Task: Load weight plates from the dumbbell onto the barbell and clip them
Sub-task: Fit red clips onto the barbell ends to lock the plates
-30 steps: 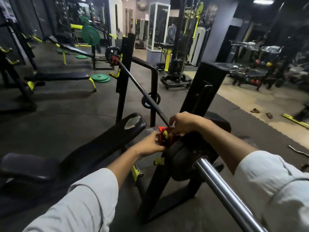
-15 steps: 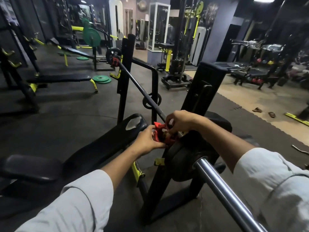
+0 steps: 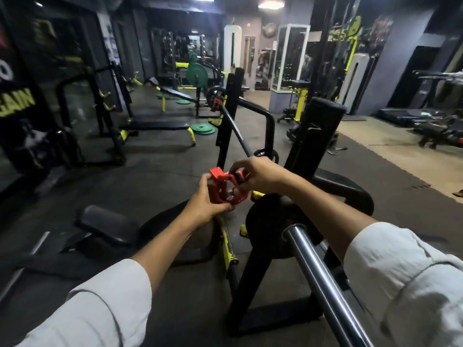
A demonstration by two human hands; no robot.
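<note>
A red barbell clip (image 3: 223,186) is held in the air by both hands, above and left of the near black weight plate (image 3: 269,229). My left hand (image 3: 208,205) grips its lower left side; my right hand (image 3: 260,175) pinches its black lever end on the right. The chrome sleeve of the barbell (image 3: 323,279) runs from lower right up through the black plate. The thin bar continues away to the far end, where another black plate with a red clip (image 3: 216,102) sits on the far upright.
The bar rests on a black bench rack (image 3: 318,136) with yellow hooks. A black incline bench (image 3: 110,225) lies to the left. Green plates (image 3: 203,127) lie on the floor behind, beside another flat bench (image 3: 154,125). Machines stand at right.
The red clip was against the bar beside the near plate; now both hands hold it lifted off to the left, free of the bar. My view has tilted upward.
</note>
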